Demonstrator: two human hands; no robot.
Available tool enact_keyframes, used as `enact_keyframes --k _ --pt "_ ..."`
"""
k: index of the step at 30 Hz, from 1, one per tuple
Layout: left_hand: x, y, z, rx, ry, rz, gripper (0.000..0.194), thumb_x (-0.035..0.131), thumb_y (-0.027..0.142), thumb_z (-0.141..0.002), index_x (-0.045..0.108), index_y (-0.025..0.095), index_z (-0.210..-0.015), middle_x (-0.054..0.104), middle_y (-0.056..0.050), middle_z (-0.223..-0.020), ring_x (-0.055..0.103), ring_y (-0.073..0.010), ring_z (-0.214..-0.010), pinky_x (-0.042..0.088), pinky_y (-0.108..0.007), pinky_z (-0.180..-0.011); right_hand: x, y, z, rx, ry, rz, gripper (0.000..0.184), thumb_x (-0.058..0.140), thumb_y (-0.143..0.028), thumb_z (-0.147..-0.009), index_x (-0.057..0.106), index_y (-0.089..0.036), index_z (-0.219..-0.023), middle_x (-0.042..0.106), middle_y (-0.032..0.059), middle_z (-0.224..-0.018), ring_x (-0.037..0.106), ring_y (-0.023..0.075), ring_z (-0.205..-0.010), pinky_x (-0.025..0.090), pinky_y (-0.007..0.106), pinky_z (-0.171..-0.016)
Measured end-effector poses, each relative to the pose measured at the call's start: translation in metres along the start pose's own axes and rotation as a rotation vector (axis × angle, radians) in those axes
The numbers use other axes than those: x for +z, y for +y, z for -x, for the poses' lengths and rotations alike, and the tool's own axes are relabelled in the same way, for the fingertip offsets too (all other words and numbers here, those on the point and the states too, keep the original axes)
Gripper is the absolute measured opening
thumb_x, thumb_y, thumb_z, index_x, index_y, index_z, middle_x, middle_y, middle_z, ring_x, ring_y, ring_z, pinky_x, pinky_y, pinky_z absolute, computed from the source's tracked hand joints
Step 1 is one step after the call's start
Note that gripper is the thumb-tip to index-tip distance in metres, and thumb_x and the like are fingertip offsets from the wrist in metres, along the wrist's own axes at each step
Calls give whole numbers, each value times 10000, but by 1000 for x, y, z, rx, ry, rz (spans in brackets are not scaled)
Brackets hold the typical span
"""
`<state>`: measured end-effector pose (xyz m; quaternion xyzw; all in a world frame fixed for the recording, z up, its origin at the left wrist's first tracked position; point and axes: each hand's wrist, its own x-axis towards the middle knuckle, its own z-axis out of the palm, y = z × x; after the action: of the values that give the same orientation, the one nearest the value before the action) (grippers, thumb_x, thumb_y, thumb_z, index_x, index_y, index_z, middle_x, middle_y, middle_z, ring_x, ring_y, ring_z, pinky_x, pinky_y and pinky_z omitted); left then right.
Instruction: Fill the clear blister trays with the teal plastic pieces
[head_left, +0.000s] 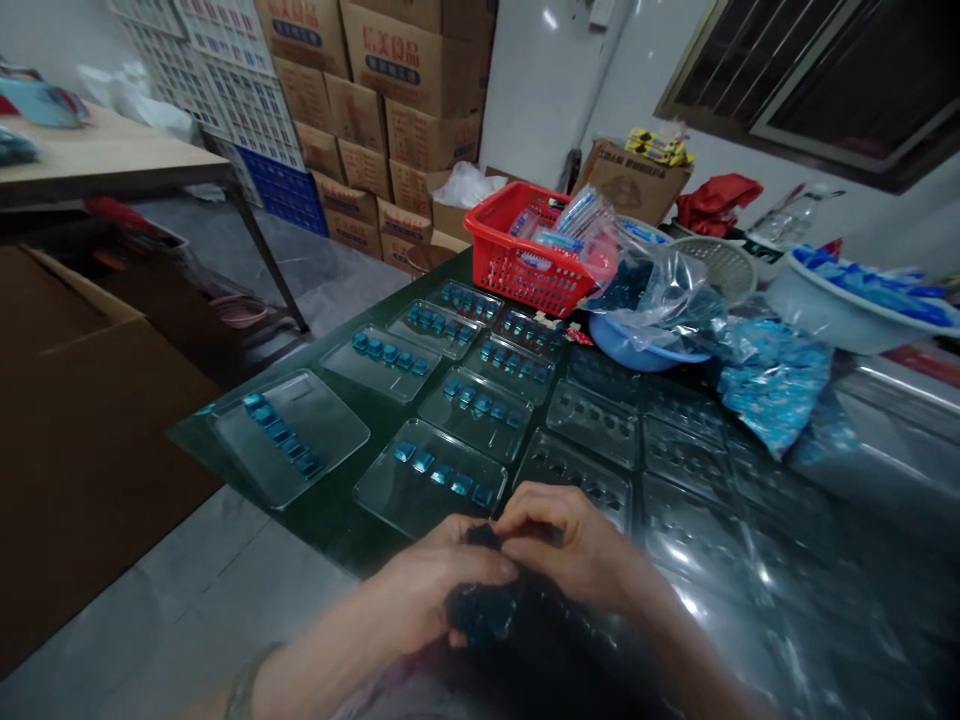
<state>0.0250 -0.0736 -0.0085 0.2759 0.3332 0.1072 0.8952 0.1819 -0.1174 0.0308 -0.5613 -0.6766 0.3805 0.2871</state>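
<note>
Close to my body, my left hand (427,580) is closed around a dark, shiny clump (484,612) of dark teal pieces whose kind I cannot make out. My right hand (574,540) meets it at the fingertips, pinching at the clump's top; what sits between those fingers is hidden. Just beyond the hands lies a clear plastic tray (390,490) with a row of small teal blocks (442,474). Several similar trays with teal blocks stretch away to the left and back. Nearer my right arm, a clear tray (574,465) has bare moulded hollows.
A green table (337,530) carries the trays. At its far end stand a red basket (525,265) of plastic packets, a blue bowl (637,350) under clear bags, and a white basin (840,310) of blue pieces. Cardboard boxes (420,60) are stacked behind; an open carton (90,420) stands left.
</note>
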Motion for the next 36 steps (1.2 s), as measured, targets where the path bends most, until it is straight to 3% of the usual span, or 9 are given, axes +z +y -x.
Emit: enact_keyframes --k 2,5,8,12,15,22,27,32,36 --pt "2 1 0 -17 87 -42 277 633 197 -622 534 148 -876 583 -4 -540 576 -158 -400 295 -153 -241 3 0 2 -22 69 106 107 517 -102 -747 591 -179 -750 541 -14 -726 509 105 -690 376 222 -607" --pt "6 5 -1 -56 64 -73 249 589 299 -669 543 138 -853 589 -26 -527 590 -174 -427 287 -154 -246 6 2 5 -24 163 157 104 495 -94 -748 547 -173 -706 516 -20 -701 486 103 -670 359 220 -592" --pt "9 10 -3 -68 43 -34 282 535 380 -703 577 108 -764 579 -39 -514 576 -154 -410 285 -153 -252 8 6 7 30 282 49 103 490 -107 -760 518 -173 -686 489 -36 -658 467 81 -594 353 199 -543" --pt "11 11 -10 -59 159 -15 321 564 416 -677 570 117 -795 578 -30 -520 565 -154 -397 270 -159 -256 16 14 9 108 453 -161 83 481 -164 -795 529 -178 -728 512 -37 -662 495 82 -601 379 185 -549" --pt "11 8 -14 -38 243 -2 356 616 415 -632 534 158 -865 587 -14 -571 589 -183 -440 271 -170 -259 20 17 12 119 521 -191 87 476 -185 -804 545 -181 -750 533 -26 -697 513 95 -643 392 193 -577" --pt "9 5 -17 39 206 -38 340 636 359 -629 511 178 -888 569 5 -588 583 -178 -422 275 -173 -239 10 11 20 55 463 -65 155 498 -170 -786 558 -206 -924 542 -4 -798 520 108 -690 405 216 -612" --pt "11 4 -16 76 185 -106 289 655 321 -619 543 183 -846 567 12 -567 582 -164 -429 290 -159 -229 2 5 22 1 406 16 64 538 -140 -756 583 -182 -774 544 -7 -760 524 99 -678 399 206 -610" --pt "12 5 -13 107 84 -182 193 624 317 -658 567 162 -759 519 29 -467 477 -90 -320 295 -146 -235 2 2 26 69 340 41 112 566 -115 -721 591 -197 -793 544 -29 -713 523 93 -642 395 208 -606" --pt "15 4 -11 134 75 -155 224 601 339 -674 585 153 -797 549 -2 -523 554 -129 -422 280 -134 -246 6 3 29 130 317 -65 191 564 -95 -706 606 -215 -849 567 -26 -742 540 110 -681 409 219 -622"
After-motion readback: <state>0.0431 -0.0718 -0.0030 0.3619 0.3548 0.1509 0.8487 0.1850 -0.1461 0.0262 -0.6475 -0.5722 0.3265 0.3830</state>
